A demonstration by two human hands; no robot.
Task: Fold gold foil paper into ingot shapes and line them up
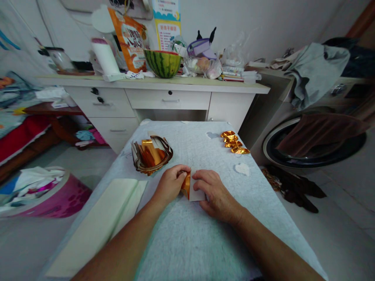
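Near the middle of the cloth-covered table lies a sheet of gold foil paper [186, 186], partly folded, its pale backing showing on the right half. My left hand [172, 181] pinches the gold folded edge between thumb and fingers. Over the pale half rests my right hand [215, 193], fingers bent and apart, touching the paper. Beyond my left hand stands a basket [149, 168] holding gold and pale sheets. Several folded gold foil pieces [231, 141] lie in a row at the far right of the table.
A stack of pale paper [96, 218] lies along the table's left side. Behind the table is a white desk [166, 99] bearing a cut watermelon [163, 64] and an orange pouch [130, 43]. A pink bin [67, 195] stands left; a washing machine [272, 101] stands right.
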